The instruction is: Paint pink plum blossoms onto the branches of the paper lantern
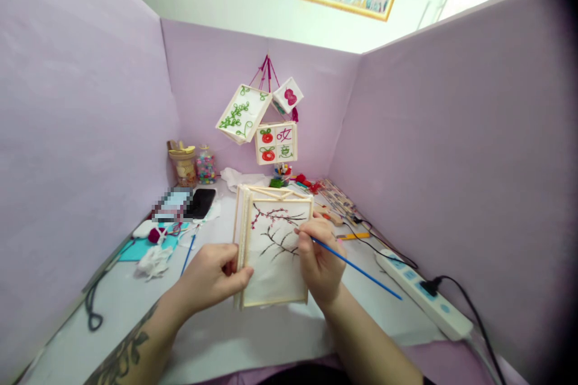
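Observation:
A wooden-framed white panel (277, 279) stands tilted up above the table at the centre, painted with dark branches and small pink-red blossoms on its upper half. My left hand (219, 273) grips its left edge, thumb on the front and the other fingers curled behind the side. In my right hand (321, 255) is a thin blue brush (361, 270), pinched between thumb and fingers. The brush tip is at the panel's right part, near the dark branches, and its handle points down to the right. My right hand lies against the panel's right edge.
Decorated framed panels (276, 144) hang at the back. A power strip (424, 294) with black cords lies right. At left are a black phone (201, 203), crumpled tissue (154, 261), another blue brush (188, 254) and jars (206, 167). Purple partitions enclose the table.

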